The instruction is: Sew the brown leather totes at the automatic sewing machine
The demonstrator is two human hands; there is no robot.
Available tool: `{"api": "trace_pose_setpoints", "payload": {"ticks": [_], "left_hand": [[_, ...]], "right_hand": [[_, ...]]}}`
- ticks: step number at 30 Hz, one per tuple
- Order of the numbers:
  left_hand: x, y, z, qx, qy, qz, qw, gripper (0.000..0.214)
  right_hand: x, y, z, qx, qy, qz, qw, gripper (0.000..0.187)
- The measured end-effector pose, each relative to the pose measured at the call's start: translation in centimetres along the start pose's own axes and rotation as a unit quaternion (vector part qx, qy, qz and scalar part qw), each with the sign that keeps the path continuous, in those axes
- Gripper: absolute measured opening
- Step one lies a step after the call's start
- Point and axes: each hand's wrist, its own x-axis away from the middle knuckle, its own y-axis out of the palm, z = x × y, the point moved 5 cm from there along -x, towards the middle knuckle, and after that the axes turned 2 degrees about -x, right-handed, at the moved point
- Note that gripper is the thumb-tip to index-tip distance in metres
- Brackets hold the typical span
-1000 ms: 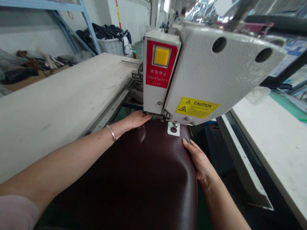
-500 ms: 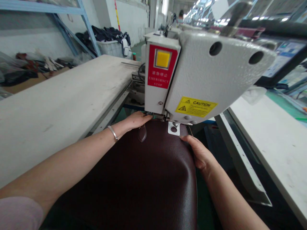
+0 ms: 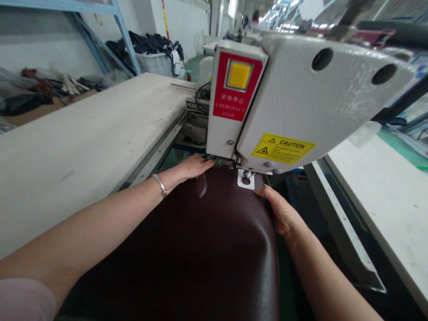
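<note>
A dark brown leather bag (image 3: pixel 214 240) with a stitched, pointed leather tab (image 3: pixel 201 186) hangs below the head of an industrial sewing machine (image 3: pixel 301 93). The machine's white presser plate (image 3: pixel 245 179), which has a round opening under the needle area, lies against the bag's upper right part. My left hand (image 3: pixel 195 166) is closed at the bag's top edge, left of the plate; its fingertips are partly hidden by the machine. At the upper right side, my right hand (image 3: pixel 279 209) pinches the bag's edge, thumb in front beside the plate and fingers behind.
White worktables (image 3: pixel 90 129) flank the machine, with metal rails along their inner edges. A red panel with a yellow emergency stop button (image 3: pixel 238 75) faces me. Behind stand a bin of dark fabric (image 3: pixel 155 62) and a blue rack. Far back is a person (image 3: pixel 256 18).
The view has shifted a little, so the machine head sits further right and looks larger. Both hands keep their hold on the bag, and its place under the plate looks unchanged.
</note>
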Motion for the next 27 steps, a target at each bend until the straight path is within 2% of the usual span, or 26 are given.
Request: {"api": "trace_pose_setpoints", "payload": {"ticks": [5, 10, 14, 19, 23, 27], "left_hand": [[0.0, 0.1, -0.1, -0.047, -0.011, -0.009, 0.999, 0.051], [0.0, -0.1, -0.2, -0.033, -0.01, 0.002, 0.999, 0.05], [-0.7, -0.2, -0.6, -0.01, -0.013, 0.018, 1.0, 0.048], [-1.2, 0.5, 0.0, -0.001, -0.003, 0.031, 1.0, 0.044], [-0.4, 1.2, 0.5, -0.024, -0.003, 0.002, 1.0, 0.049], [0.0, 1.2, -0.2, -0.024, 0.0, -0.018, 1.0, 0.05]], "right_hand": [[-0.3, -0.1, 0.0, 0.006, 0.007, 0.021, 1.0, 0.041], [-0.8, 0.4, -0.3, 0.01, 0.022, 0.02, 1.0, 0.047], [-1.3, 0.7, -0.9, 0.019, 0.002, 0.004, 1.0, 0.045], [-1.3, -0.2, -1.4, 0.012, -0.006, 0.008, 1.0, 0.048], [-0.4, -0.7, -0.9, 0.006, -0.003, 0.005, 1.0, 0.053], [-0.6, -0.2, -0.3, -0.006, -0.014, -0.02, 1.0, 0.053]]}}
